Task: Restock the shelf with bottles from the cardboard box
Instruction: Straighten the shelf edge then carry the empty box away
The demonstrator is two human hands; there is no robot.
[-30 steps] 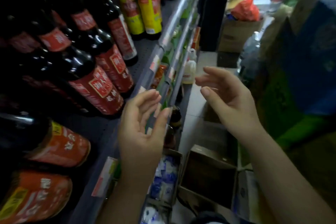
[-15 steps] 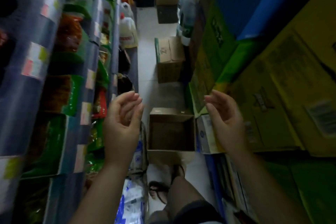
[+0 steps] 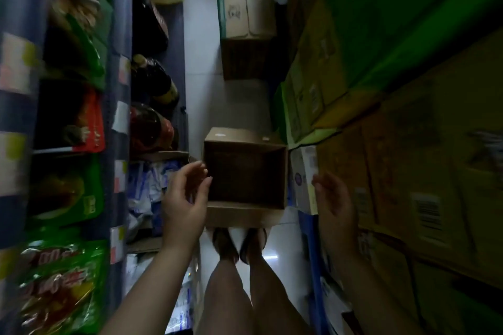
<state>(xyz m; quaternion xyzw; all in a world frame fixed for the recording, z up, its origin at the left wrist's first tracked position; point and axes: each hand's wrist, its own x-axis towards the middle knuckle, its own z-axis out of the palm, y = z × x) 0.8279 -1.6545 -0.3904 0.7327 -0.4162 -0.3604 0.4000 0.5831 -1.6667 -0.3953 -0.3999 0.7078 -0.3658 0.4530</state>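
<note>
An open brown cardboard box [image 3: 245, 213] stands on the floor just in front of my feet; its dark inside shows no bottles. My left hand [image 3: 185, 198] hovers at the box's left edge, fingers apart and curled, holding nothing. My right hand [image 3: 336, 204] hangs to the right of the box, open and empty, apart from it. Dark bottles [image 3: 153, 81] lie on the bottom shelf at the left, beyond the box.
Shelves [image 3: 119, 117] with green and red snack bags [image 3: 68, 193] line the left. Stacked yellow and green cartons [image 3: 408, 144] wall the right. A second cardboard box [image 3: 245, 30] stands farther down the narrow aisle. Blue-white packs [image 3: 147, 187] sit low at left.
My view has swung from the bottle shelf down to the floor. Both hands, empty throughout, have dropped to either side of the open box.
</note>
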